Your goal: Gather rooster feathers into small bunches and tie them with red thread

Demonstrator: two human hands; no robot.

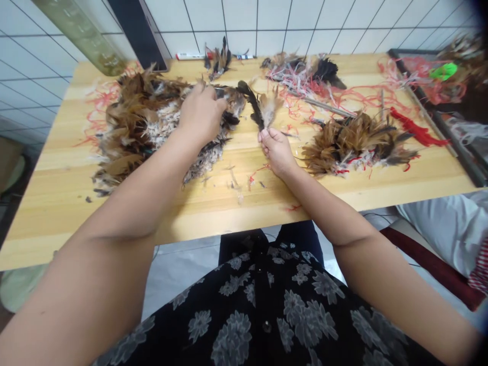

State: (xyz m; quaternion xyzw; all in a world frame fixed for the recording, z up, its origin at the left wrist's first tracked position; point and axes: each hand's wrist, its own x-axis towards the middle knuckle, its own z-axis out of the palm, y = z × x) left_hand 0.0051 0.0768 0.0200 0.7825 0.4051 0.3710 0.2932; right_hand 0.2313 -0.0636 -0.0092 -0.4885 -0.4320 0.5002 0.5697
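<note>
Feathers (pixel 269 112), black and tan, pinched at their base in the right hand (pixel 278 151), fan out beyond it; left of that grip, the left hand (pixel 202 113) meets a brown feather pile (pixel 131 114), its hold unclear.

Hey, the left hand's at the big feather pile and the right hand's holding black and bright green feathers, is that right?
Not quite: no bright green feathers there. The head view shows the right hand holding black feathers and pale brown feathers. The left hand is indeed at the big feather pile.
</note>
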